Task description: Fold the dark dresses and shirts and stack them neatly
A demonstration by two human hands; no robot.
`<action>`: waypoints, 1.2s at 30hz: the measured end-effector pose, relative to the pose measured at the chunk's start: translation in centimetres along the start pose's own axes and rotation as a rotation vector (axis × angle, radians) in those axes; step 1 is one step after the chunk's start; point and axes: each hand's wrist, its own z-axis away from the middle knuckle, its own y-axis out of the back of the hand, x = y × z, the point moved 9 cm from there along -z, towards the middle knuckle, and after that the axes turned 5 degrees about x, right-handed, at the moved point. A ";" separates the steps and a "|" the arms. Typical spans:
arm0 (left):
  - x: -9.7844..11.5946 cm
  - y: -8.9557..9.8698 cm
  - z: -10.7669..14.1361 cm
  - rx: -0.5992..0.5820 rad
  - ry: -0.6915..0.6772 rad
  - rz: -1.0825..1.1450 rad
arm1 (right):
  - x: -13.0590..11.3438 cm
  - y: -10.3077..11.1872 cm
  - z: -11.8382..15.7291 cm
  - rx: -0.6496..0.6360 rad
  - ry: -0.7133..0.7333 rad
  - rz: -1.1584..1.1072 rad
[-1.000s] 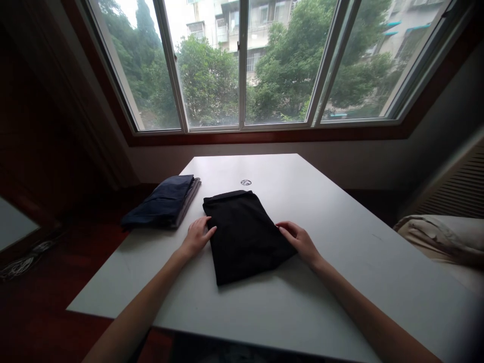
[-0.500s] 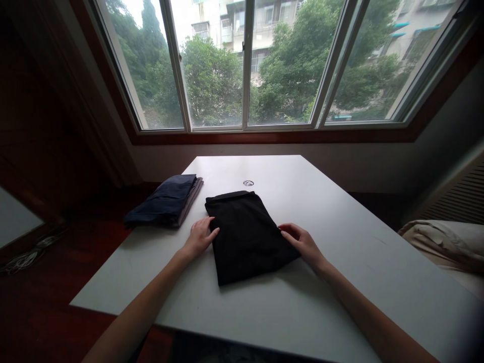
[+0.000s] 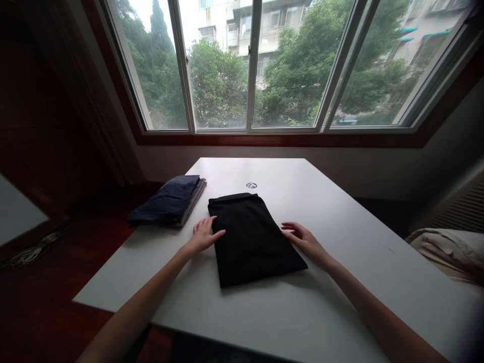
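A black folded garment (image 3: 253, 242) lies flat on the white table (image 3: 333, 307) in front of me; its exact kind does not show. Along its left edge rests my left hand (image 3: 204, 233), open, with the thumb on the cloth. My right hand (image 3: 302, 242) is at the right edge, fingers apart and holding nothing; whether its fingertips touch the cloth I cannot tell. Farther left, a folded dark blue garment (image 3: 166, 199) lies on top of a brownish-grey one (image 3: 192, 204) near the table's left edge.
A small round dark-and-white mark (image 3: 251, 185) shows on the table beyond the black garment. Behind the table is a wide window (image 3: 249, 75). Beige fabric (image 3: 446, 252) is heaped at the right, and a bundle of pale cable (image 3: 36, 251) lies on the floor at the left.
My right hand has loosened from the garment's right edge, and the lower right corner now lies flatter and farther out. My left thumb has slid slightly onto the cloth. The view has shifted a little.
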 end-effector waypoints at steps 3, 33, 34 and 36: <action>-0.9 -0.1 -2.4 -0.001 0.049 -0.018 | 0.9 0.4 -2.7 -0.075 -0.089 -0.007; 11.7 -4.3 -15.2 -0.002 -0.825 0.172 | -2.0 -6.0 -25.2 -0.744 0.015 0.216; 12.3 -4.8 -16.1 -0.005 -0.835 0.135 | -1.2 -4.6 -25.4 -0.715 -0.015 0.206; 13.9 -5.5 -17.9 0.014 -0.823 0.041 | 0.7 -1.3 -25.9 -0.619 -0.082 0.196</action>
